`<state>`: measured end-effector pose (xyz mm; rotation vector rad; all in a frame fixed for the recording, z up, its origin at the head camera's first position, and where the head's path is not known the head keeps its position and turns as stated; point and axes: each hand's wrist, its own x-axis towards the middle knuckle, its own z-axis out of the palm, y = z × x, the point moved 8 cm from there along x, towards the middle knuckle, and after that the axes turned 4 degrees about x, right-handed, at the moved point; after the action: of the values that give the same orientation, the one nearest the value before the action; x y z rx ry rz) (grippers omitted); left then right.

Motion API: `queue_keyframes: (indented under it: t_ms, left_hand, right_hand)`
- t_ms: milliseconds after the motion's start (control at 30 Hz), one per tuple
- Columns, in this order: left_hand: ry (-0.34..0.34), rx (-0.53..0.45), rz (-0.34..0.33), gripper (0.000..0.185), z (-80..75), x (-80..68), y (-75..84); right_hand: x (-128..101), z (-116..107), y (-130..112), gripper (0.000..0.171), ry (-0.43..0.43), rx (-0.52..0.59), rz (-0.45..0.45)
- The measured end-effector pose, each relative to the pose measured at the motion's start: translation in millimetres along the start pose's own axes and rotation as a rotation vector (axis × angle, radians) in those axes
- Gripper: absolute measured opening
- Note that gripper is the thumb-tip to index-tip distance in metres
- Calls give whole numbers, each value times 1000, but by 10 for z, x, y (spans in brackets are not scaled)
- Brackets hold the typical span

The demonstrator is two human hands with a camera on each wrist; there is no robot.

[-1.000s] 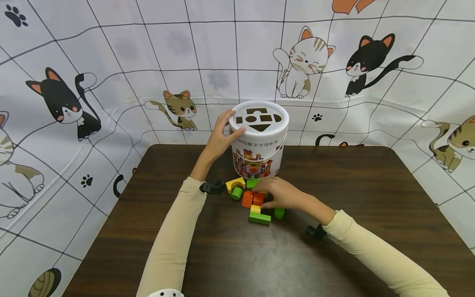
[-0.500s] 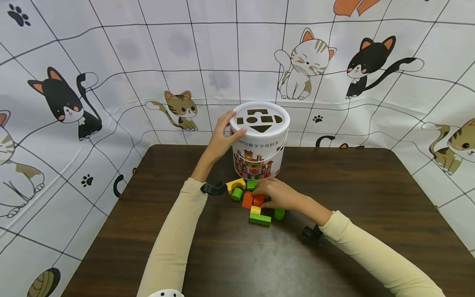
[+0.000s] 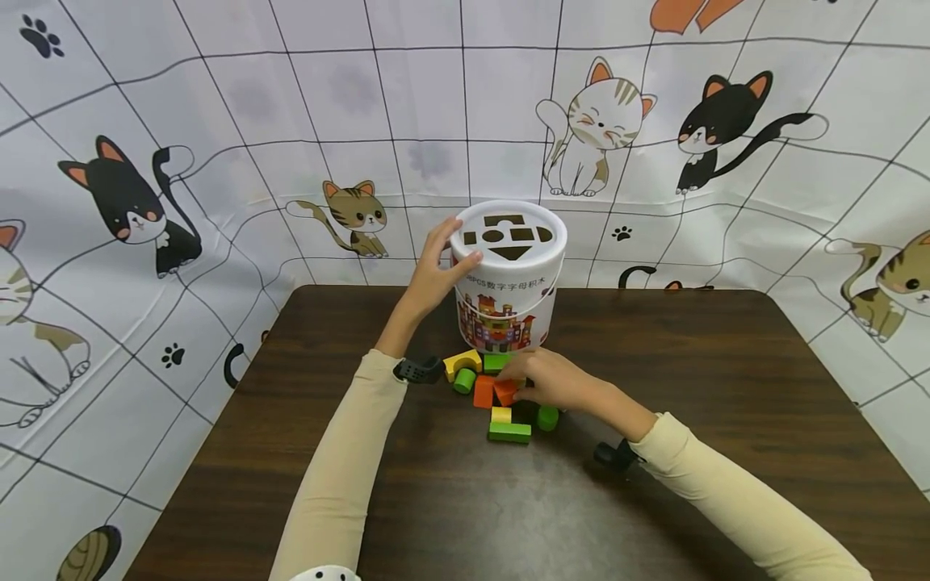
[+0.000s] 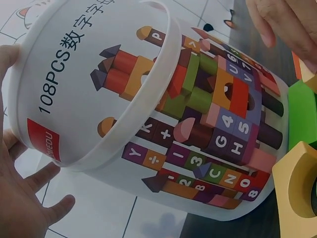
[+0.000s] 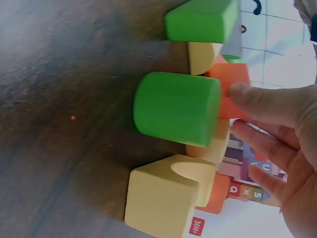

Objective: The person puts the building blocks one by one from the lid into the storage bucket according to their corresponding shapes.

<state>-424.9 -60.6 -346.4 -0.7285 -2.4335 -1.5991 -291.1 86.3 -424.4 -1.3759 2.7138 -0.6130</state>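
A white lidded bucket (image 3: 508,286) with shaped holes in its lid stands at the table's back. My left hand (image 3: 433,281) rests against the lid's left edge, fingers spread; the left wrist view shows those fingers (image 4: 42,178) touching the rim. In front of the bucket, my right hand (image 3: 555,381) pinches an orange block (image 5: 228,77) between thumb and index finger. Another orange block (image 3: 483,392) stands just left of it. Nearer the person lie a yellow block (image 3: 501,415) and a long green block (image 3: 510,433). A green cylinder (image 5: 173,109) lies below the right hand.
Left of the orange blocks are a yellow arch (image 3: 456,363) and a small green cylinder (image 3: 464,381). A green block (image 3: 497,362) sits against the bucket's foot. In the right wrist view, a yellow block with a curved cutout (image 5: 161,198) stands beside the green cylinder.
The orange block under my right fingers has tilted and parted slightly from its neighbour and the yellow block. My left hand and the bucket stay in place.
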Motion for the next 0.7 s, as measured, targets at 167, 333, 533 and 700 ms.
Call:
queue_keyframes:
  t_ms: [167, 333, 533, 700]
  left_hand:
    - [7, -4, 2, 83, -6, 18, -2]
    - [9, -4, 7, 82, -10, 22, 0]
    - [5, 10, -4, 81, -1, 14, 2]
    - [6, 12, -3, 84, 4, 6, -5]
  right_hand:
    - [-4, -18, 2, 27, 23, -33, -23]
    - [-14, -89, -16, 24, 83, -12, -42]
    - [-26, -293, -94, 28, 180, 30, -63]
    - [-43, -490, -143, 32, 221, 76, -64]
